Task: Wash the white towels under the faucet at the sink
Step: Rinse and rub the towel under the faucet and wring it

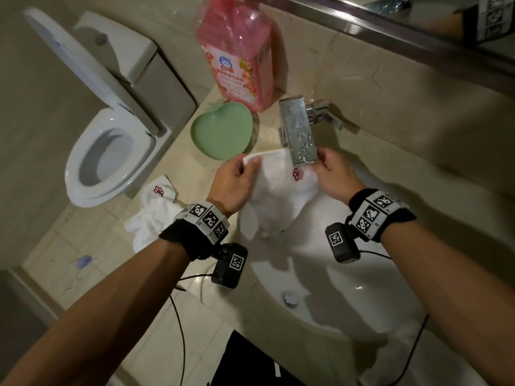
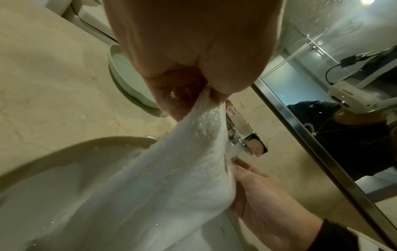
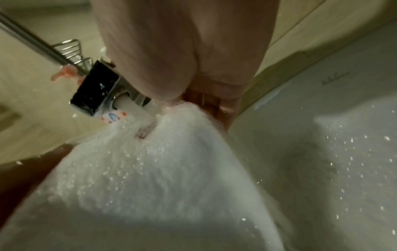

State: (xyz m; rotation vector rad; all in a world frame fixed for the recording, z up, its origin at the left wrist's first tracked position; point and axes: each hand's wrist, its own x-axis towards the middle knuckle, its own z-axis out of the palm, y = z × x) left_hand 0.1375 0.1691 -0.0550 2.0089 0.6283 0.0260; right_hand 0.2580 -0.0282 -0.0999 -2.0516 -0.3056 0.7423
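Observation:
A white towel (image 1: pixel 274 196) with a small red flower mark hangs over the white sink (image 1: pixel 348 274), stretched between my hands under the chrome faucet (image 1: pixel 299 132). My left hand (image 1: pixel 237 182) pinches its left upper corner; in the left wrist view that left hand (image 2: pixel 193 81) grips the wet towel (image 2: pixel 161 178). My right hand (image 1: pixel 331 174) grips the right upper corner beside the spout. Water runs from the faucet (image 3: pixel 96 91) onto the towel (image 3: pixel 150 169). A second white towel (image 1: pixel 153 210) lies crumpled on the counter at the left.
A green heart-shaped dish (image 1: pixel 223 129) and a pink detergent bottle (image 1: pixel 237 51) stand on the counter behind the left hand. A toilet (image 1: pixel 106 151) with its lid up is at the far left. A mirror (image 1: pixel 418 23) runs along the wall behind the faucet.

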